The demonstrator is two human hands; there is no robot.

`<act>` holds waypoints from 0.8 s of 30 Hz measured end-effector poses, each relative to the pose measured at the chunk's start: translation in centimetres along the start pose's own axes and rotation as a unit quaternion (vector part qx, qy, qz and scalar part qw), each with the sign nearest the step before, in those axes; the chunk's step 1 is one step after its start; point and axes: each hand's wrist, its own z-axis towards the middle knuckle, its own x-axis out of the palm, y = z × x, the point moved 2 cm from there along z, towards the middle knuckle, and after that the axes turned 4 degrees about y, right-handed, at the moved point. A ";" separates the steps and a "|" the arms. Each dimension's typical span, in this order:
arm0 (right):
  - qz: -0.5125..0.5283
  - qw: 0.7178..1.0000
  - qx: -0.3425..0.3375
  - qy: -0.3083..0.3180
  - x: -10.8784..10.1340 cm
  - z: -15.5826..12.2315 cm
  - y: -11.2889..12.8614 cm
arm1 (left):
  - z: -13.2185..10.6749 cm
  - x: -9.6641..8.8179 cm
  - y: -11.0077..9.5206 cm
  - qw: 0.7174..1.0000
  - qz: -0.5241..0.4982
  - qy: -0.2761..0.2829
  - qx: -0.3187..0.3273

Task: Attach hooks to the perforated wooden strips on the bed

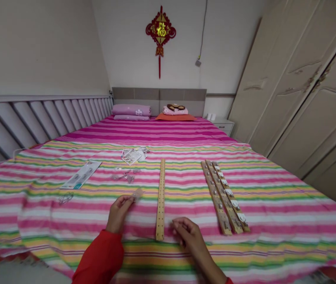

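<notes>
Between the thumb and fingers of my left hand (119, 213) is a small clear plastic packet (137, 194); its contents are too small to make out. A light wooden strip with rows of small holes (160, 197) lies lengthwise on the striped sheet between my hands. My right hand (189, 234) hovers just right of the strip's near end, fingers curled in and slightly blurred; anything in them is hidden. Several more clear packets (126, 175) lie loose beyond my left hand. Farther right, three wooden strips (223, 197) rest side by side, bearing small metal fittings, with white round pieces along the rightmost.
A blister card (82, 175) lies at the left, with a tangle of thin metal rings (65, 198) below it. Printed cards and packets (134, 155) are heaped farther back. Pillows (131, 111) sit by the headboard; railing (38, 122) runs left, a wardrobe (297, 94) stands right.
</notes>
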 end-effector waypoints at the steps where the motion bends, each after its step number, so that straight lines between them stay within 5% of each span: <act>1: 0.002 1.000 -0.006 0.003 0.3 0.1 0.7 | -0.4 0.3 -0.8 0.999 0.010 0.033 -0.006; 7: 0.000 0.999 -0.052 0.016 2.2 0.3 3.1 | -3.3 2.2 -3.0 0.977 0.026 0.174 -0.123; 13: 0.036 0.999 -0.022 0.025 3.5 0.3 1.7 | -6.4 3.9 -1.2 0.968 -0.117 0.105 -0.197; 24: 0.067 0.998 -0.007 0.013 4.1 1.0 1.3 | -8.5 6.7 0.1 0.960 -0.136 0.114 -0.216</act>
